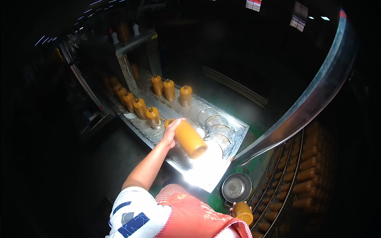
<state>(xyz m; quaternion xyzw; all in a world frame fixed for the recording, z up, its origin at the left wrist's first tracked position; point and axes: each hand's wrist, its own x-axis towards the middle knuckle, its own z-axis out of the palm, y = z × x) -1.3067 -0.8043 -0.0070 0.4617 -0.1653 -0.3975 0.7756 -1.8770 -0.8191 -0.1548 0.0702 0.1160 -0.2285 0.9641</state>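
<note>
My left hand (170, 135) is closed around an orange, glossy bottle (191, 142). It holds the bottle tilted above the metal table (183, 162), base toward the lower right. Low on the right, beside my red apron, my right hand (231, 209) grips a second orange bottle (243, 214); only some of its fingers show. Past my left hand, several orange bottles stand upright in a row along the table's left side, the nearest one (153, 118) close to my fingers. More stand along the far side, such as this bottle (185, 96).
A round metal pot (248, 195) sits below the table's right corner. Wire racks (294, 174) with many orange bottles fill the lower right. A curved metal strip (305, 105) rises at the right. A metal frame (137, 44) spans the table's far end. Glare washes out the near corner.
</note>
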